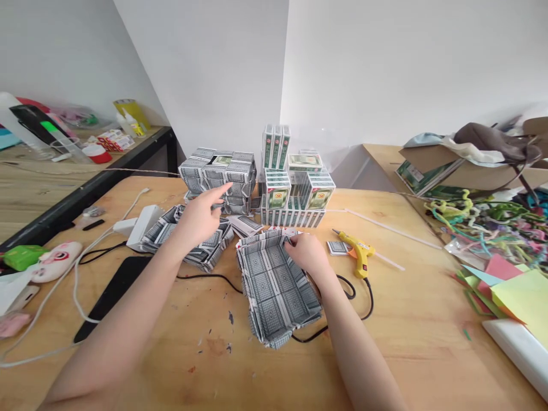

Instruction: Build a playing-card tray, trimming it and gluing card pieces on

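A flat tray woven from grey-backed playing cards (pixel 274 291) lies on the wooden table (pixel 411 319) in front of me. My right hand (pixel 306 254) grips its far right corner with fingers curled. My left hand (pixel 201 217) is raised over a lower card tray (pixel 190 240) to the left, fingers spread, index finger stretched toward a stack of finished card boxes (pixel 218 174). It holds nothing. Loose cards (pixel 246 224) lie between the trays.
Green card packs (pixel 295 182) are piled at the back centre. A yellow glue gun (pixel 358 251) with black cord lies right of the tray. White power adapter (pixel 143 225) and black pad (pixel 113 291) at left. Pipe cleaners (pixel 483 220) and coloured paper (pixel 514 291) at right.
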`<action>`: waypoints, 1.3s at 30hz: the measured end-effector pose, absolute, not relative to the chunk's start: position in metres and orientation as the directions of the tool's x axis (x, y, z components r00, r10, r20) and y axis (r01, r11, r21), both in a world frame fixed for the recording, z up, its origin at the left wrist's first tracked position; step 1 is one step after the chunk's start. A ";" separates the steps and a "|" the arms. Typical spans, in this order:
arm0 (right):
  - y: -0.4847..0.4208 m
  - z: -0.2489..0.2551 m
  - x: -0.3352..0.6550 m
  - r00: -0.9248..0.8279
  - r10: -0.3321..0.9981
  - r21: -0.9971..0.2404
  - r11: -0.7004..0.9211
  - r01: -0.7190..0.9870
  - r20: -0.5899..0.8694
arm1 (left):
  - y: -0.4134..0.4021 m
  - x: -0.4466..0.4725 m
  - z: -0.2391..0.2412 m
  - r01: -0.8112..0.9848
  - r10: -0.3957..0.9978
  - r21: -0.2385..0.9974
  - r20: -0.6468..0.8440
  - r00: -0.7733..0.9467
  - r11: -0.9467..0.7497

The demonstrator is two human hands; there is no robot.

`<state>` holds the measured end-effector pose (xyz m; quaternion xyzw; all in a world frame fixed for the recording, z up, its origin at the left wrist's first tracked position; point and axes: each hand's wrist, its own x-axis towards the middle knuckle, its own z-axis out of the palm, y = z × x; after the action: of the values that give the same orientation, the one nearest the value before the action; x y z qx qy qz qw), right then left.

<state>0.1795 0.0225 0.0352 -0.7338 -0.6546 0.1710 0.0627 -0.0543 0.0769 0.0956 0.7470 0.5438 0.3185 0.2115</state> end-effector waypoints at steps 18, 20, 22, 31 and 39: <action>0.023 0.034 0.180 0.127 0.976 -0.284 -0.174 0.943 -0.174 | 0.022 -0.039 0.070 0.806 0.902 0.512 -0.127 0.414 -0.298; 0.023 0.033 0.180 0.120 0.978 -0.291 -0.166 0.942 -0.168 | 0.016 -0.037 0.059 0.730 0.920 0.636 -0.079 0.383 -0.249; 0.022 0.034 0.179 0.124 0.978 -0.284 -0.168 0.944 -0.168 | 0.010 -0.035 0.045 0.588 0.958 0.792 -0.013 0.287 -0.165; 0.001 0.068 0.238 0.275 0.940 -0.412 -0.337 0.847 -0.204 | 0.021 -0.021 0.028 0.514 0.963 0.851 -0.037 0.266 -0.109; -0.030 0.011 0.323 0.617 0.738 -0.062 -0.654 0.754 -0.274 | 0.059 0.000 0.021 0.442 0.936 0.893 -0.079 0.344 -0.087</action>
<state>0.3234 -0.0297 0.0114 -0.8987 -0.4149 0.1390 -0.0296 0.0002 0.0590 0.0209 0.6845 0.5032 0.2736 0.4509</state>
